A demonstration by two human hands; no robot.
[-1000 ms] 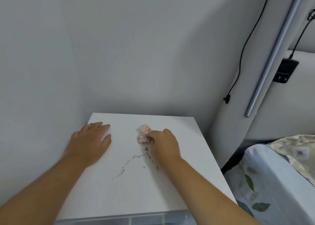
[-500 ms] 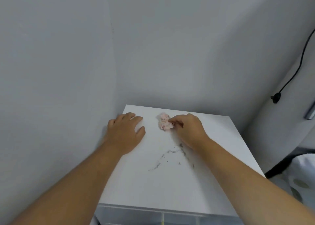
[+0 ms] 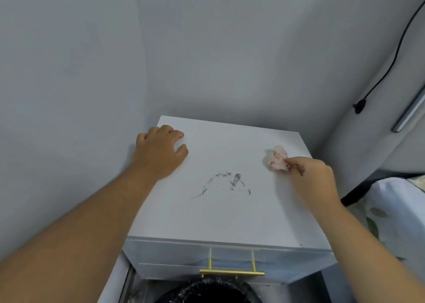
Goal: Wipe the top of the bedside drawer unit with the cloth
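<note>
The white bedside drawer unit (image 3: 220,220) stands in a wall corner, its flat top facing me. A grey smudge (image 3: 224,183) marks the middle of the top. My right hand (image 3: 312,178) pinches a small crumpled pink-and-white cloth (image 3: 277,158) near the top's right edge, to the right of the smudge. My left hand (image 3: 161,152) rests on the top near its back left corner, fingers curled, holding nothing.
Grey walls close in behind and to the left. A gold drawer handle (image 3: 232,272) sticks out at the front, above a black bin (image 3: 207,291). A black cable (image 3: 391,61) and metal bar (image 3: 409,114) hang at right, beside a bed (image 3: 395,206).
My right hand has carried the cloth from the back middle of the top to its right edge. My left hand has stayed near the back left corner. The view has tilted down and shows the drawer front.
</note>
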